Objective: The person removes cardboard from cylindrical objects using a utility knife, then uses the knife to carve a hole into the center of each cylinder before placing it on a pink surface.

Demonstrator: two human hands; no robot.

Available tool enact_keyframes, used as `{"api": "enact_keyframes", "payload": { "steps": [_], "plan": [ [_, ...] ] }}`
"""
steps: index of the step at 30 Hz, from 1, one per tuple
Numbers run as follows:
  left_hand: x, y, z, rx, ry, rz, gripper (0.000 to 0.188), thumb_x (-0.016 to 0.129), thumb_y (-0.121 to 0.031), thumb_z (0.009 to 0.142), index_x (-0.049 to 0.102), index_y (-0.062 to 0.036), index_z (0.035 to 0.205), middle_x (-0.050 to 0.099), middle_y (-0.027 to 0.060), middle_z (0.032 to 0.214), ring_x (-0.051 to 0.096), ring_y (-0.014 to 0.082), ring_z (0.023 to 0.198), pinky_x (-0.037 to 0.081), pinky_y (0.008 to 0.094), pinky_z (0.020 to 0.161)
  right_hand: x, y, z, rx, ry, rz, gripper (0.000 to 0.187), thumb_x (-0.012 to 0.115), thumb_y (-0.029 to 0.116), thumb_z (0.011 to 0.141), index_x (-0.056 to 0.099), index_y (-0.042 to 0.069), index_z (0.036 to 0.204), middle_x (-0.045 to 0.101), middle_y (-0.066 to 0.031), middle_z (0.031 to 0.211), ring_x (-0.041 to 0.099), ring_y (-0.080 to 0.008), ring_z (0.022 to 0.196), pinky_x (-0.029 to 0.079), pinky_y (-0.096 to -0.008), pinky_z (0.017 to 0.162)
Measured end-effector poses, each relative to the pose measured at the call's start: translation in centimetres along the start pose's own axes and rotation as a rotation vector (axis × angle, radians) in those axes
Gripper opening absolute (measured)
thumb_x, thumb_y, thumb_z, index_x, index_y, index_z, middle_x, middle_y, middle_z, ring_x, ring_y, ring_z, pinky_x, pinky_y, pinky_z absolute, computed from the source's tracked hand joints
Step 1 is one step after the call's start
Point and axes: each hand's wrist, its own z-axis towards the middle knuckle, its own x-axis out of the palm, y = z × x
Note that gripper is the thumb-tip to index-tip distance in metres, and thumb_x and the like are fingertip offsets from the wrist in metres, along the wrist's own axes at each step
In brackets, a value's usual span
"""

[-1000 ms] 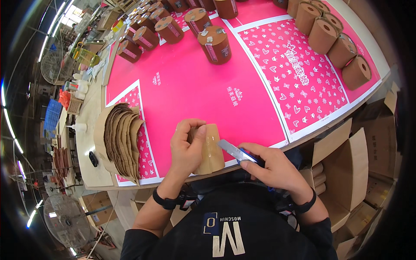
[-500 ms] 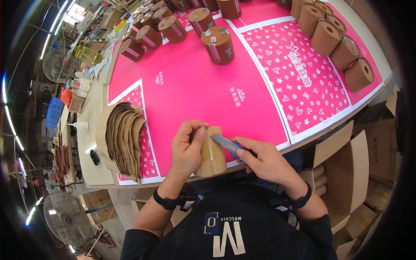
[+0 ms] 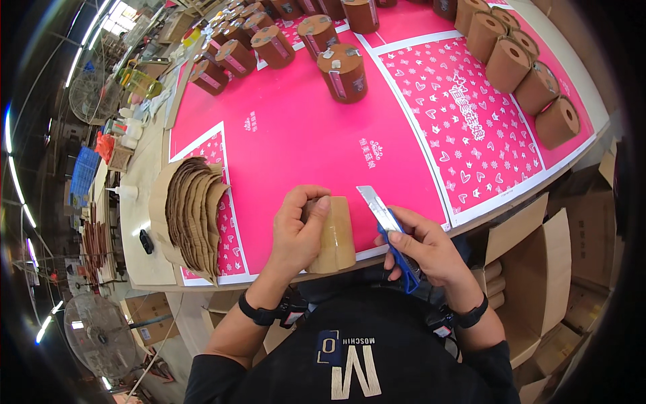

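My left hand (image 3: 296,232) is closed around the left side of a tan cylinder (image 3: 339,236) with a shiny strip down its side, at the table's near edge. My right hand (image 3: 431,250) grips a blue utility knife (image 3: 381,213), its wide blade extended and pointing up and to the left. The blade is apart from the cylinder, just to its right. To the left of my left hand lies a fanned stack of brown kraft paper pieces (image 3: 195,219). A dark brown cylinder (image 3: 344,77) stands alone beyond my hands.
Pink printed sheets (image 3: 303,148) cover the table. Several dark brown cylinders (image 3: 272,47) crowd the far left, and several brown rolls (image 3: 558,124) line the right edge. An open cardboard box (image 3: 531,269) stands below at right. A white squeeze bottle (image 3: 126,192) sits at left.
My right hand has drawn the knife off the cylinder's upper side and moved it rightward, turning the blade more upright. My left hand keeps its hold on the cylinder.
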Motion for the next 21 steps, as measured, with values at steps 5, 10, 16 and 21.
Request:
{"api": "enact_keyframes", "payload": {
  "steps": [5, 10, 16, 21],
  "plan": [
    [0.2, -0.4, 0.2, 0.016, -0.004, 0.058, 0.017, 0.062, -0.017, 0.106, 0.068, -0.0017, 0.111, 0.062, -0.0031, 0.093, 0.053, 0.0048, 0.087, 0.045, 0.0224, 0.080, -0.3, -0.7, -0.1, -0.046, 0.045, -0.205, 0.059, 0.056, 0.017, 0.106, 0.034, 0.008, 0.160, 0.063, -0.0083, 0.102, 0.057, -0.0081, 0.070, 0.053, -0.0231, 0.059],
    [-0.3, -0.2, 0.6, 0.022, 0.031, 0.128, 0.018, 0.063, -0.018, 0.106, 0.069, -0.0014, 0.113, 0.063, -0.0029, 0.092, 0.054, 0.0047, 0.086, 0.046, 0.0223, 0.078, 0.1, -0.7, -0.2, -0.067, 0.197, -0.327, 0.064, 0.049, 0.012, 0.105, 0.024, 0.012, 0.164, 0.056, -0.0048, 0.095, 0.057, -0.0100, 0.070, 0.051, -0.0262, 0.060],
    [-0.3, 0.7, 0.0, -0.034, 0.005, -0.050, 0.016, 0.066, -0.016, 0.104, 0.069, -0.0014, 0.110, 0.067, -0.0015, 0.094, 0.058, 0.0045, 0.087, 0.047, 0.0217, 0.077, 0.9, -0.4, 0.8, -0.020, 0.131, -0.309, 0.055, 0.052, 0.019, 0.108, 0.037, 0.010, 0.160, 0.061, -0.0053, 0.100, 0.060, -0.0118, 0.071, 0.057, -0.0272, 0.063],
    [-0.8, 1.1, -0.4, 0.013, -0.055, -0.034, 0.016, 0.068, -0.016, 0.103, 0.068, -0.0014, 0.109, 0.069, -0.0001, 0.097, 0.059, 0.0048, 0.087, 0.047, 0.0214, 0.078, 1.5, 0.0, 1.5, -0.057, 0.112, -0.465, 0.048, 0.051, 0.024, 0.109, 0.047, 0.008, 0.154, 0.064, -0.0059, 0.097, 0.063, -0.0110, 0.074, 0.058, -0.0273, 0.062]
  ]
}}
